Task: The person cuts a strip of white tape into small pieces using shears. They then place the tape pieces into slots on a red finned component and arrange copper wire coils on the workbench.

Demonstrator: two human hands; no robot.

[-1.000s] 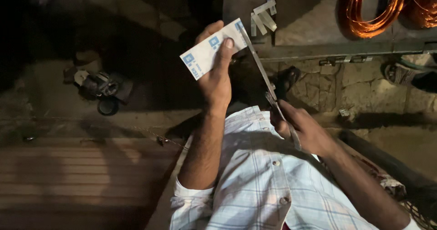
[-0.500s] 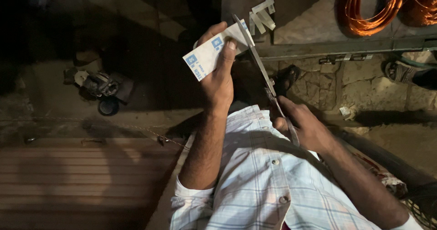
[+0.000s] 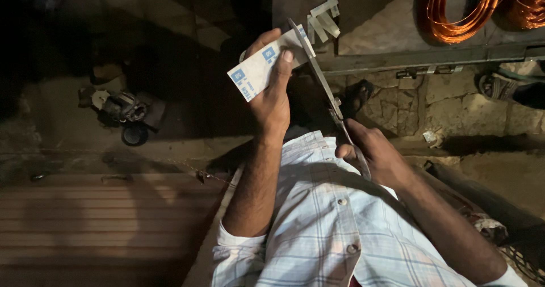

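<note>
My left hand (image 3: pixel 272 102) pinches the white card (image 3: pixel 262 71) up in front of me, so the long scissors (image 3: pixel 325 91), gripped by my right hand (image 3: pixel 372 156), meet its edge.

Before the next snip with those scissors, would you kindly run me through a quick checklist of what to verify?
1. Left hand has a firm grip on the white card: ok.
2. Right hand holds the scissors by the handles: ok.
3. Blades meet the card's right edge: ok.
4. Left fingertips clear of the blades: not ok, they look very near.
5. Cut strips lie apart on the slab beyond: ok.
6. Light on the cutting line: cannot tell, the scene is dim.
</note>
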